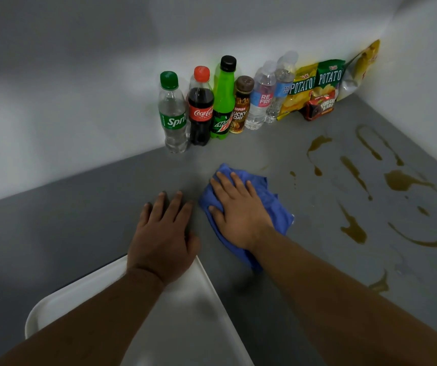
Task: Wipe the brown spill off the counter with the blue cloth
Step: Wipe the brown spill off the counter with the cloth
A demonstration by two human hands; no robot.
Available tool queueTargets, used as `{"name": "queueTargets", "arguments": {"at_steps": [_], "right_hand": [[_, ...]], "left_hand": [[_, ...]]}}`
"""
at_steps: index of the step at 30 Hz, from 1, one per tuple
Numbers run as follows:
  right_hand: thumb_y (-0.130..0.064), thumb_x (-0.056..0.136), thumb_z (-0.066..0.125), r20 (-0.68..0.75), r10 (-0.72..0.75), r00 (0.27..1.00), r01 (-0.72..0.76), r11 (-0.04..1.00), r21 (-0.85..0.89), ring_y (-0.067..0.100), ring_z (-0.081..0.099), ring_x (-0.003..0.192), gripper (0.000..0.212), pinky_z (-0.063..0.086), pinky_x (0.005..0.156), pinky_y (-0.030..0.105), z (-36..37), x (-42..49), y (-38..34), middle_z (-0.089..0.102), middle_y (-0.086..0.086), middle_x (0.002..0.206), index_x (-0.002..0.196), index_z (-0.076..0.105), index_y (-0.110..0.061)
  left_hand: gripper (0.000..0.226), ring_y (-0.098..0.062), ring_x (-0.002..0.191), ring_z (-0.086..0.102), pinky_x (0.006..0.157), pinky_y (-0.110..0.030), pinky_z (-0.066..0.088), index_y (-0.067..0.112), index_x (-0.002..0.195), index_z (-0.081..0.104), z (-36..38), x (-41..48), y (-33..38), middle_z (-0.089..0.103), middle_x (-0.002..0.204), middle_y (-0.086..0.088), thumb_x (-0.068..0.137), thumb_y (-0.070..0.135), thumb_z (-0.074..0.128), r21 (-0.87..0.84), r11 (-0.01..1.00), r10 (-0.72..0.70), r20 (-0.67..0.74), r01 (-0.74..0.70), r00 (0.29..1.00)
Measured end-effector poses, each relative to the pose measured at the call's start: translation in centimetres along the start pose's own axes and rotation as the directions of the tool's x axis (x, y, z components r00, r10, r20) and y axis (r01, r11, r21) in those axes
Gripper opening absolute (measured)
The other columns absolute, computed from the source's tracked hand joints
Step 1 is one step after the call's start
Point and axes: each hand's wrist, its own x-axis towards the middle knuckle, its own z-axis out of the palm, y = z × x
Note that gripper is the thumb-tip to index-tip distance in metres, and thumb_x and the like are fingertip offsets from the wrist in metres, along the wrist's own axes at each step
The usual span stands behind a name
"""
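A crumpled blue cloth (272, 204) lies on the grey counter (80, 220) near the middle. My right hand (238, 210) presses flat on top of it, fingers spread and pointing away from me. My left hand (164, 233) rests palm down on the bare counter just left of the cloth, holding nothing. The brown spill (399, 180) spreads in streaks and puddles over the right side of the counter, to the right of the cloth and apart from it. A small drop (292, 174) lies closest to the cloth.
A row of bottles (201, 109) stands against the back wall, with snack bags (315, 85) in the corner to their right. A white tray (191, 307) sits at the near edge under my left forearm. Walls close off the back and the right.
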Motion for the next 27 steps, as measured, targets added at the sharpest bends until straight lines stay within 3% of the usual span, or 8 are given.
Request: {"name": "queueTargets", "arguments": {"at_steps": [4,7,11,13,16,18,23,27], "right_hand": [[-0.054,0.103,0.023,-0.015,-0.092,0.996,0.093,0.995,0.042,0.015,0.003,0.159,0.067,0.000,0.128,0.043,-0.1,-4.0,2.7,0.012,-0.009,0.172,0.164,0.022,-0.028],[-0.053,0.105,0.021,-0.050,0.057,0.997,-0.056,0.998,0.017,0.018,0.004,0.160,0.064,0.006,0.129,0.049,-0.6,-3.2,5.0,0.011,-0.008,0.173,0.165,0.020,-0.029],[-0.053,0.108,0.023,-0.033,0.187,0.982,-0.187,0.982,0.011,0.024,-0.004,0.160,0.066,0.000,0.129,0.049,-0.8,1.4,3.7,0.002,-0.002,0.174,0.166,0.011,-0.023],[-0.054,0.108,0.023,-0.020,0.135,0.991,-0.135,0.991,0.008,0.025,-0.005,0.160,0.068,0.000,0.129,0.050,-0.5,2.0,2.2,0.002,0.000,0.174,0.166,0.010,-0.021],[-0.057,0.106,0.026,0.008,-0.066,0.998,0.066,0.998,0.003,0.020,-0.003,0.160,0.069,0.005,0.129,0.051,0.0,-0.3,1.7,0.005,-0.004,0.174,0.166,0.013,-0.025],[-0.064,0.104,0.026,0.003,-0.097,0.995,0.097,0.995,0.003,0.018,0.001,0.160,0.070,0.007,0.129,0.051,-0.1,-1.8,3.3,0.009,-0.009,0.173,0.165,0.017,-0.031],[-0.069,0.102,0.015,-0.038,0.179,0.983,-0.181,0.982,-0.060,0.029,0.000,0.160,0.070,0.006,0.127,0.058,-0.9,0.4,5.5,0.006,-0.007,0.174,0.164,0.013,-0.037],[-0.062,0.105,0.021,-0.029,0.207,0.978,-0.208,0.978,-0.010,0.033,0.000,0.160,0.071,0.006,0.129,0.053,-1.1,3.9,3.3,0.003,0.002,0.174,0.165,0.012,-0.026]], "left_hand": [[0.063,-0.044,0.148,0.039,0.118,-0.062,0.035,0.015,0.147,0.054,0.2,0.0,-0.2,0.048,0.159,-0.012,0.091,0.041,0.042,0.011,1.000,0.008,-0.008,-0.008,1.000],[0.063,-0.044,0.148,0.039,0.118,-0.063,0.036,0.015,0.147,0.054,0.4,0.0,-0.3,0.048,0.158,-0.012,0.091,0.041,0.042,0.016,1.000,0.009,-0.016,-0.008,1.000],[0.062,-0.042,0.149,0.038,0.119,-0.062,0.035,0.016,0.148,0.053,0.5,0.0,-0.3,0.048,0.158,-0.010,0.092,0.042,0.041,0.018,1.000,0.011,-0.021,-0.011,1.000],[0.062,-0.042,0.149,0.039,0.119,-0.062,0.036,0.016,0.148,0.054,0.6,0.0,-0.3,0.048,0.158,-0.010,0.092,0.042,0.041,0.022,1.000,0.008,-0.020,-0.008,1.000],[0.062,-0.043,0.147,0.040,0.117,-0.062,0.037,0.015,0.146,0.055,0.6,0.1,-0.3,0.049,0.158,-0.011,0.092,0.042,0.042,0.031,0.999,0.011,-0.022,-0.010,1.000],[0.062,-0.043,0.147,0.041,0.117,-0.062,0.037,0.014,0.145,0.056,0.6,0.0,-0.4,0.049,0.157,-0.012,0.091,0.041,0.043,0.028,1.000,0.014,-0.028,-0.013,1.000],[0.062,-0.042,0.148,0.039,0.117,-0.062,0.037,0.015,0.148,0.053,0.7,0.0,-0.4,0.048,0.158,-0.011,0.092,0.042,0.043,0.034,0.999,0.012,-0.016,-0.011,1.000],[0.062,-0.042,0.149,0.038,0.119,-0.062,0.036,0.016,0.148,0.053,0.6,0.0,-0.4,0.047,0.159,-0.010,0.093,0.043,0.040,0.031,0.999,0.005,-0.009,-0.005,1.000]]}}
